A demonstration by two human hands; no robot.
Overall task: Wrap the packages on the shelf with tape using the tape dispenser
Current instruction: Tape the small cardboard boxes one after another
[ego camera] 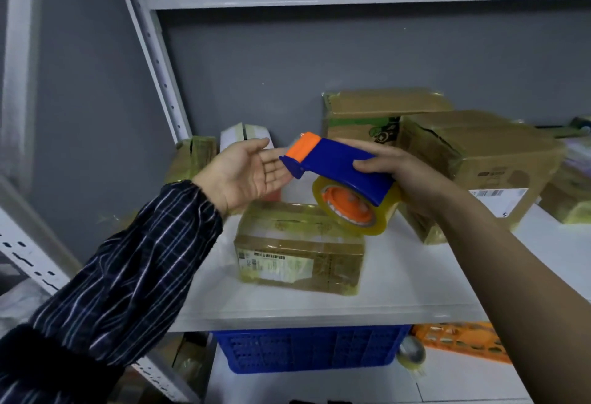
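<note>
My right hand (406, 176) grips a blue and orange tape dispenser (339, 163) with a roll of clear yellowish tape (355, 208), held above the white shelf (399, 288). My left hand (246, 170) is open, palm up, its fingers right beside the dispenser's orange cutter end. Below them a small cardboard package (300, 250) wrapped in tape sits on the shelf, with a barcode label on its front.
Larger taped cardboard boxes (479, 160) stand at the back right, smaller packages (195, 154) at the back left by the shelf upright (153, 51). A blue crate (307, 349), an orange crate (463, 339) and a tape roll (412, 354) sit on the level below.
</note>
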